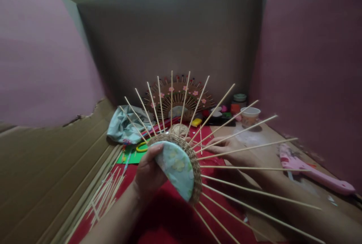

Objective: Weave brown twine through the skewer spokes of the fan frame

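Observation:
My left hand [149,170] grips a half-round fan frame [178,166] by its flat side, thumb on the front. Light blue floral cloth covers the frame's centre, and a woven twine band [195,168] follows the curved edge. Thin wooden sticks [220,112] spread outward from that band like rays. Behind the right-hand sticks is my right hand [222,149], its fingers drawn together near the band. Sticks partly cover those fingertips, so what they hold cannot be made out. A ball of twine [178,129] lies just beyond the frame.
A finished-looking flowered fan [178,89] stands at the back wall. Loose sticks [104,195] lie left on red cloth [158,217]. Crumpled blue cloth [127,125] and yellow-handled scissors [141,146] sit behind them. At right are a pink glue gun [328,180] and a cup [250,117].

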Action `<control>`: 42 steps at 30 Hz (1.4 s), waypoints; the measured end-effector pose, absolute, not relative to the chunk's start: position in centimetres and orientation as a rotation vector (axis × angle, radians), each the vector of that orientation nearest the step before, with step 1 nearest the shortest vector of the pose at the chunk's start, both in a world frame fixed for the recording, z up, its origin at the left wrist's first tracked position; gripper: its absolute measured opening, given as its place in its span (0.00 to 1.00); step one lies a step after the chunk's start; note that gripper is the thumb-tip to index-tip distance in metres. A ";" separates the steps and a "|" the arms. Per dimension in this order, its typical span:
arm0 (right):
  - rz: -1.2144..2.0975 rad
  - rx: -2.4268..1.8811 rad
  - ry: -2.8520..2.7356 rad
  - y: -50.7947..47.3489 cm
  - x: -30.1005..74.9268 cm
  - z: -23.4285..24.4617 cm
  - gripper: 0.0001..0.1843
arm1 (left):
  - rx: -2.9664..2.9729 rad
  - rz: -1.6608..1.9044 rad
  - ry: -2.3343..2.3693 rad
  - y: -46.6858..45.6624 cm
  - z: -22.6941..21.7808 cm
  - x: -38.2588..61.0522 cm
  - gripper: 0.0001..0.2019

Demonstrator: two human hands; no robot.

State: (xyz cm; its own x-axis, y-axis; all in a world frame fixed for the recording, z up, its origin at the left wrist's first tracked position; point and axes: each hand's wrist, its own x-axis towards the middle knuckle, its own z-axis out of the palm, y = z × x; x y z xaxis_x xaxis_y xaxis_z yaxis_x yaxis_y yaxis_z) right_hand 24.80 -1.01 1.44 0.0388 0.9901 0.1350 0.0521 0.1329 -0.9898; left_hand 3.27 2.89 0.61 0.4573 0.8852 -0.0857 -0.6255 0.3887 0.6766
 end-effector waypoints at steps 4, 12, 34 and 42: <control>1.004 -1.205 -1.322 0.0 27.4 0.9 0.06 | 0.602 1.094 0.525 4.0 0.9 2.4 0.09; 1.127 -0.824 -0.991 0.1 30.8 1.8 0.06 | 0.600 1.048 0.601 5.1 1.1 1.7 0.10; 1.129 -0.679 -0.935 0.5 31.8 1.6 0.04 | 0.579 1.089 0.666 5.6 1.0 1.9 0.11; 1.255 -0.979 -0.963 0.7 31.6 0.6 0.07 | 0.539 1.128 0.667 5.6 1.5 1.9 0.12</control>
State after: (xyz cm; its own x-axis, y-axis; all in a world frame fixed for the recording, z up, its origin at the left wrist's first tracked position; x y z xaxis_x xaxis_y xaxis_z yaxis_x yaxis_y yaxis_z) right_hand 31.60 0.69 0.63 0.0705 0.9967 0.0399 -0.2961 0.0592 -0.9533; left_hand 1.93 5.57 1.47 0.2755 0.9384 -0.2087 -0.6351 0.3407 0.6932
